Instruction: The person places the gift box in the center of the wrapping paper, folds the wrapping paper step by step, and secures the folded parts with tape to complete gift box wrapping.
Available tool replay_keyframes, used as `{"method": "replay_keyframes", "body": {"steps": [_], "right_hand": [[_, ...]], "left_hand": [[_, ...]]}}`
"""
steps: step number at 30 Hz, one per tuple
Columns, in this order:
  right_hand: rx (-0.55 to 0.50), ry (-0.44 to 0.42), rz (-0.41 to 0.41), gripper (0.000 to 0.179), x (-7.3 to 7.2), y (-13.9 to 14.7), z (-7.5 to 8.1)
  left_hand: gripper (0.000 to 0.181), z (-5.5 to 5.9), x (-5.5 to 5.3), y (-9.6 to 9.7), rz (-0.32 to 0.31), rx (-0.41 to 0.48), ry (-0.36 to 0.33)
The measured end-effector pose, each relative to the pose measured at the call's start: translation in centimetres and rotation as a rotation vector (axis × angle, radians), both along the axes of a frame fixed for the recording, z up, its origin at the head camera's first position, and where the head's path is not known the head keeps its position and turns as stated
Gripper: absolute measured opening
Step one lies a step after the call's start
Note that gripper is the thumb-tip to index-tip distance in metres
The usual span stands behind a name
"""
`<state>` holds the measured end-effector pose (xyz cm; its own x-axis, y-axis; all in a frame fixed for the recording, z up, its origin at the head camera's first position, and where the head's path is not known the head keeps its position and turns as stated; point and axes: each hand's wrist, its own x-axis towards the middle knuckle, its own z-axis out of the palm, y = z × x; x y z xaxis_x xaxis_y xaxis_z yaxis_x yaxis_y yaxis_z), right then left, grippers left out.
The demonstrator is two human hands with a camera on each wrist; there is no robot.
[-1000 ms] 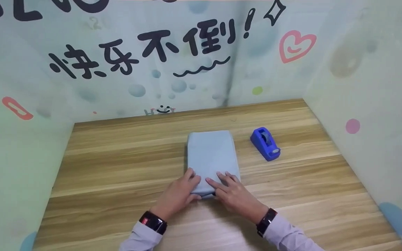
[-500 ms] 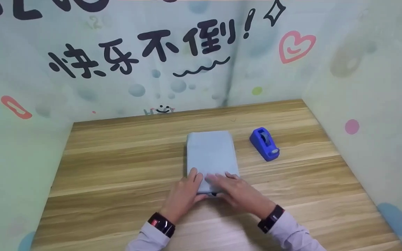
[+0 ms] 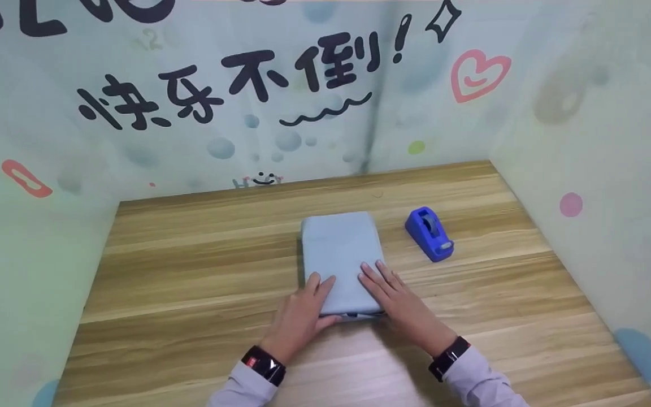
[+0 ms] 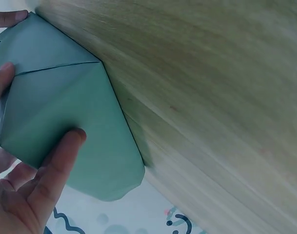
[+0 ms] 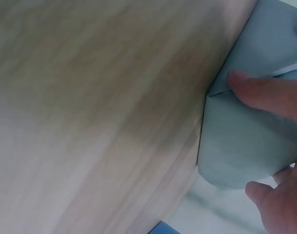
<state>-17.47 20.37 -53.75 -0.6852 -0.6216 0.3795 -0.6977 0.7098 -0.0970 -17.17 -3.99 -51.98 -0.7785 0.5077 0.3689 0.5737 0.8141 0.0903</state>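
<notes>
A box-shaped package (image 3: 341, 246) wrapped in light blue paper lies on the wooden table. My left hand (image 3: 297, 316) grips its near left corner, with fingers on the top and side and the thumb at the near end. At the near right corner, my right hand (image 3: 413, 316) holds the package, its fingers spread over the top edge. The right wrist view shows the right thumb (image 5: 255, 90) against a crease in the folded end (image 5: 258, 44). In the left wrist view, one left finger (image 4: 65, 156) presses the package's side, and a fold line crosses the paper.
A blue tape dispenser (image 3: 430, 233) with a roll in it stands to the right of the package. The wooden table (image 3: 190, 282) is bounded by a printed back wall (image 3: 190, 152) and side walls to the left and right.
My right hand has slid rightward from the middle of the package's near end to its right edge. The left hand has shifted slightly to the right. The package stays almost in place.
</notes>
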Motion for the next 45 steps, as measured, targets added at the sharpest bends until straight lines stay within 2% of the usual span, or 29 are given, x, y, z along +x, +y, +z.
{"method": "replay_keyframes", "body": {"steps": [3, 8, 11, 15, 19, 22, 26, 30, 32, 35, 39, 45], "right_hand": [[-0.013, -0.084, 0.038, 0.083, 0.0, 0.3, 0.5], [-0.044, -0.360, 0.067, 0.081, -0.2, 1.1, 2.5], [-0.030, -0.420, 0.056, 0.081, -0.3, 1.2, 3.5], [-0.001, -0.332, 0.039, 0.076, 0.1, 1.0, 3.5], [-0.037, -0.209, 0.022, 0.067, 0.5, 0.6, 2.7], [-0.053, -0.152, 0.014, 0.067, 0.7, 0.3, 2.1], [-0.004, -0.054, 0.005, 0.078, 0.9, -0.3, 1.4], [0.062, 0.055, -0.055, 0.072, 0.8, -1.2, 0.6], [0.056, 0.059, -0.092, 0.065, 0.5, -1.6, 0.5], [0.021, 0.017, -0.120, 0.056, 0.3, -1.9, 0.8], [-0.001, -0.034, -0.106, 0.052, 0.1, -1.8, 1.4], [-0.006, -0.057, -0.097, 0.049, 0.1, -1.8, 1.6]], "left_hand": [[0.072, 0.2, -0.1, 0.0, -0.003, 0.002, -0.006], [0.072, 0.5, -0.3, 0.0, 0.003, -0.011, -0.042], [0.072, 0.5, -0.3, 0.0, 0.004, -0.019, -0.058], [0.072, 0.4, -0.2, -0.1, 0.011, -0.022, -0.057], [0.072, 0.3, -0.2, -0.1, 0.008, -0.024, -0.044], [0.072, 0.3, -0.2, -0.2, -0.001, -0.012, -0.044], [0.072, 0.3, -0.3, -0.2, -0.008, 0.017, -0.048], [0.071, 0.1, -0.3, 0.0, -0.010, 0.031, -0.041], [0.071, 0.0, -0.3, 0.0, -0.011, 0.034, -0.041], [0.071, 0.0, -0.3, 0.0, -0.014, 0.040, -0.051], [0.069, 0.0, -0.2, 0.1, -0.008, 0.038, -0.070], [0.067, 0.3, -0.3, 0.1, 0.025, 0.020, -0.092]]}}
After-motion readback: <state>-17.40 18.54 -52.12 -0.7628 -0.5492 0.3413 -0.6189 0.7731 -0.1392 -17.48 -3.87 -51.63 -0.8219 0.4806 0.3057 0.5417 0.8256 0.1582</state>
